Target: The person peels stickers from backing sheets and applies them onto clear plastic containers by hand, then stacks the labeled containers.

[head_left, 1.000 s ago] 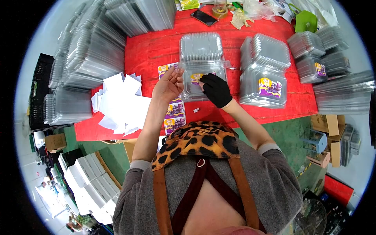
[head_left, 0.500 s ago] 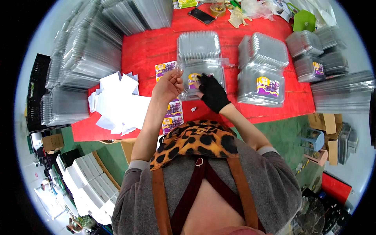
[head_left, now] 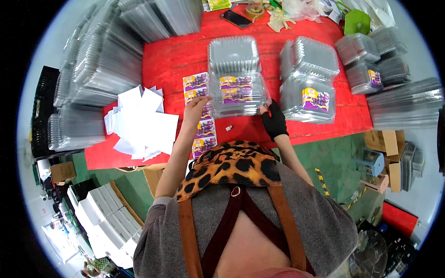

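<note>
A clear plastic container [head_left: 236, 110] lies in the middle of the red table, and two purple-and-yellow grape labels [head_left: 237, 96] show at it. Beside its left edge is my bare left hand [head_left: 197, 107], fingers pinched together; what they hold is too small to tell. My right hand [head_left: 274, 121], in a black fingerless glove, has thumb and fingers closed on the container's right front corner. Under and beside my left hand runs a strip of grape labels [head_left: 205, 129]. Behind the container stands a nested stack of clear containers [head_left: 233, 53].
White paper sheets [head_left: 148, 123] are heaped on the left, with tall container stacks [head_left: 99, 65] beyond. To the right stands a labelled container stack [head_left: 308, 99]. A phone [head_left: 236, 19] and tape roll [head_left: 255, 10] lie at the back. A small white piece [head_left: 229, 128] lies near the front.
My right hand has moved from the label on the container to its right front corner. My left hand has shifted slightly down and left. Two labels now show clearly at the container.
</note>
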A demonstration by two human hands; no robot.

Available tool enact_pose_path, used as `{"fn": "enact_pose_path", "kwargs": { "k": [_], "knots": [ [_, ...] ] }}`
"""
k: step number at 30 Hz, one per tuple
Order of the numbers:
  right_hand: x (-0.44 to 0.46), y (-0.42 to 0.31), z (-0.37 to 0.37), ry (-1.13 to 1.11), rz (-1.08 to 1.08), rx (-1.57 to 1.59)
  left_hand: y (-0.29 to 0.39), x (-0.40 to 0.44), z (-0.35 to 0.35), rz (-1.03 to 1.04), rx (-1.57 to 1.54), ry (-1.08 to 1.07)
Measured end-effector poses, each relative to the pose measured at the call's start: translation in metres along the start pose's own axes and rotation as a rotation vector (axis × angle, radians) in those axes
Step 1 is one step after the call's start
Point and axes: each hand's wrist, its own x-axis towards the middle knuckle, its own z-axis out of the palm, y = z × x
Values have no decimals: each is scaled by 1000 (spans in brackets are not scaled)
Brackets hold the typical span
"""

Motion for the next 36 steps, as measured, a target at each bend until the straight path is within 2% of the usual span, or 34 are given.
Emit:
{"fn": "enact_pose_path", "kwargs": {
  "k": [2,5,11,14,17,20,21,24,25,28,30,32,34,36],
  "knots": [
    [0,-4,-4,-31,34,1,-8,1,-1,84,67,-15],
    [3,11,1,10,-99,-53,-15,7,-3,86,44,-26],
    [13,35,-2,-73,32,294,-9,5,-2,76,44,-37],
    [16,36,-4,-86,17,247,-16,10,-6,67,44,-41],
    [20,37,-9,-127,115,603,-9,4,-2,51,59,-35],
    [21,-3,-34,-181,280,725,-10,6,-4,39,65,-26],
    [21,-21,-38,-141,381,880,-8,6,-4,37,64,-24],
    [37,17,-34,-334,476,1519,2,5,-2,-89,-72,-26],
    [42,-2,-38,-341,661,1659,3,4,-1,-95,-121,-22],
    [50,-72,-58,-380,849,1734,5,3,-5,-107,-240,28],
    [70,-52,-36,-497,725,1652,-1,12,-13,-120,-283,95],
    [88,-28,-8,-616,563,1642,-31,40,-30,-8,48,242],
    [77,-38,-3,-436,275,1294,-54,62,-46,151,383,364],
    [81,-25,3,-459,322,1213,-64,77,-53,125,577,464]
  ]
}}
